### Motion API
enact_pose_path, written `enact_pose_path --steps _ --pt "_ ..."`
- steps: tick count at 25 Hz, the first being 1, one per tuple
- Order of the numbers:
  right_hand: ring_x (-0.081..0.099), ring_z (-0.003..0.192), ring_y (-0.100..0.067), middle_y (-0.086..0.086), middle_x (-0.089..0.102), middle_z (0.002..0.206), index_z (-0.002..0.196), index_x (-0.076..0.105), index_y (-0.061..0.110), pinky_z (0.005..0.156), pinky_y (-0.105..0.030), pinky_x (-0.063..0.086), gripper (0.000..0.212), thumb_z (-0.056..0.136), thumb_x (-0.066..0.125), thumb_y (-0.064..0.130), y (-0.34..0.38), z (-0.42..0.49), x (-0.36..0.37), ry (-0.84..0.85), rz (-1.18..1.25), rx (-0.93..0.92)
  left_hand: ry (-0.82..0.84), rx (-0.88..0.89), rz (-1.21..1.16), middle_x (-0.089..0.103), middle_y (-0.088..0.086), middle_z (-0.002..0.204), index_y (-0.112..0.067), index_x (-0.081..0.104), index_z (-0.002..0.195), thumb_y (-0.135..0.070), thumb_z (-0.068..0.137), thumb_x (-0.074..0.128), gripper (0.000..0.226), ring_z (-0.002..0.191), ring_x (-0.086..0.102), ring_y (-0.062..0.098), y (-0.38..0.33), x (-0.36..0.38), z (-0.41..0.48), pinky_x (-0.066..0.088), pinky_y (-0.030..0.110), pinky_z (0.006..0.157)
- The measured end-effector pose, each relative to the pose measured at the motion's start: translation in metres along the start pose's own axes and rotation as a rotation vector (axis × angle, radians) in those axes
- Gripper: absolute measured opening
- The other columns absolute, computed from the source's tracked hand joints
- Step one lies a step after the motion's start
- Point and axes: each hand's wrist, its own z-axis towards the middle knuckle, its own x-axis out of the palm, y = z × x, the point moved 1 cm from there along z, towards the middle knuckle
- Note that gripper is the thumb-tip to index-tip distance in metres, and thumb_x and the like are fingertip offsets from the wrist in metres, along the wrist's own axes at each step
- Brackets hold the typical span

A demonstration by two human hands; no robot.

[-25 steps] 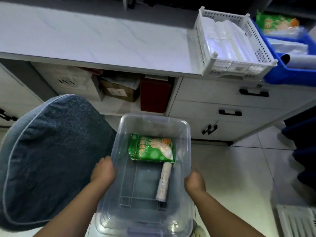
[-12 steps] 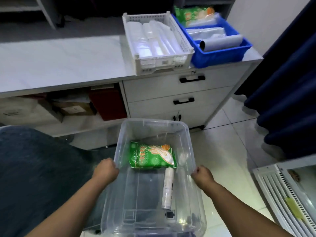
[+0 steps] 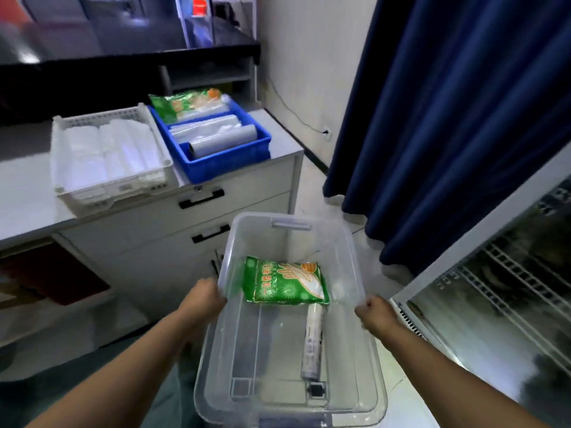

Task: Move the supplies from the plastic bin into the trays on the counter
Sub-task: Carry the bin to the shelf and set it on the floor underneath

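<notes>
At the far left, on the counter, sat the white tray, its slotted walls packed with folded white plastic bags. Just beside it to the right stood the blue tray, holding a green packet at its far end, clear bags in the middle and a grey roll lying along the near wall. Below both ran the cabinet's drawers with black handles.

My left hand was clenched over the left rim of the clear plastic bin, fingers curled round the edge, thumb side toward me. The bin hung in front of me, below the counter and nearer than the trays. Inside it, a green glove packet lay flat across the far half of the floor. A slim white roll lay lengthwise toward me, its far end tucked just under the packet's near edge, toward the right wall.

My right hand gripped the bin's right rim in a closed fist.

Further right hung a dark blue curtain, and at the edge stood a glass-fronted cooler with wire shelves.
</notes>
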Motion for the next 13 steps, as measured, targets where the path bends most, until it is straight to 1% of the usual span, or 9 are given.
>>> enact_pose_path --steps 2,3,5,7,9,10,11,13 --pt "0.051 0.066 -0.023 -0.010 0.053 0.071 0.074 0.053 0.005 0.056 -0.027 0.036 0.011 0.081 0.058 0.012 -0.004 0.013 -0.047 -0.101 0.021 0.002 0.016 0.105 0.029 0.063 0.023 0.104 0.006 0.059 0.099 -0.014 0.084 0.056 0.025 0.087 0.062 0.034 -0.052 -0.002 0.013 0.045 0.034 0.064" --pt "0.051 0.065 -0.023 -0.011 0.053 0.071 0.073 0.054 0.005 0.053 -0.026 0.033 0.013 0.082 0.058 0.013 -0.004 0.019 -0.066 -0.146 0.027 -0.001 0.018 0.147 0.047 0.061 0.023 0.105 0.005 0.058 0.101 -0.016 0.085 0.056 0.027 0.087 0.061 0.032 -0.074 -0.004 0.020 0.045 0.034 0.066" --pt "0.050 0.064 -0.023 -0.009 0.053 0.069 0.065 0.049 0.009 0.051 -0.026 0.031 0.020 0.083 0.057 0.014 -0.004 0.033 -0.104 -0.243 0.057 0.000 0.006 0.202 0.053 0.058 0.022 0.109 0.004 0.056 0.104 -0.021 0.086 0.057 0.030 0.084 0.055 0.028 -0.119 -0.008 0.037 0.042 0.032 0.068" --pt "0.048 0.061 -0.023 -0.006 0.051 0.066 0.065 0.045 0.012 0.050 -0.026 0.031 0.022 0.084 0.055 0.015 0.000 0.050 -0.135 -0.346 0.095 0.003 0.006 0.249 0.015 0.059 0.023 0.108 0.004 0.056 0.103 -0.021 0.086 0.058 0.030 0.086 0.059 0.032 -0.159 -0.012 0.056 0.046 0.034 0.069" --pt "0.046 0.058 -0.022 -0.004 0.049 0.064 0.069 0.046 0.011 0.049 -0.025 0.030 0.018 0.084 0.055 0.017 0.008 0.072 -0.159 -0.428 0.117 0.014 0.016 0.278 -0.050 0.061 0.025 0.106 0.005 0.056 0.102 -0.018 0.086 0.059 0.028 0.090 0.063 0.038 -0.192 -0.017 0.080 0.054 0.040 0.075" --pt "0.046 0.057 -0.021 -0.003 0.049 0.063 0.069 0.046 0.011 0.049 -0.025 0.030 0.018 0.084 0.055 0.017 0.013 0.083 -0.169 -0.457 0.117 0.012 0.020 0.294 -0.067 0.061 0.025 0.105 0.005 0.056 0.100 -0.017 0.085 0.059 0.026 0.089 0.064 0.038 -0.206 -0.020 0.092 0.055 0.043 0.076" --pt "0.045 0.056 -0.020 -0.003 0.049 0.062 0.067 0.045 0.011 0.049 -0.026 0.030 0.020 0.084 0.055 0.016 0.019 0.095 -0.178 -0.485 0.124 0.012 0.020 0.305 -0.094 0.062 0.024 0.101 0.004 0.056 0.096 -0.015 0.085 0.059 0.023 0.085 0.064 0.037 -0.218 -0.022 0.104 0.055 0.044 0.075" --pt "0.044 0.053 -0.017 -0.002 0.049 0.060 0.062 0.044 0.013 0.048 -0.026 0.030 0.024 0.083 0.055 0.014 0.036 0.129 -0.197 -0.536 0.116 0.003 0.027 0.330 -0.159 0.061 0.019 0.089 -0.003 0.053 0.084 -0.013 0.085 0.059 0.012 0.072 0.063 0.031 -0.248 -0.029 0.139 0.055 0.041 0.068"
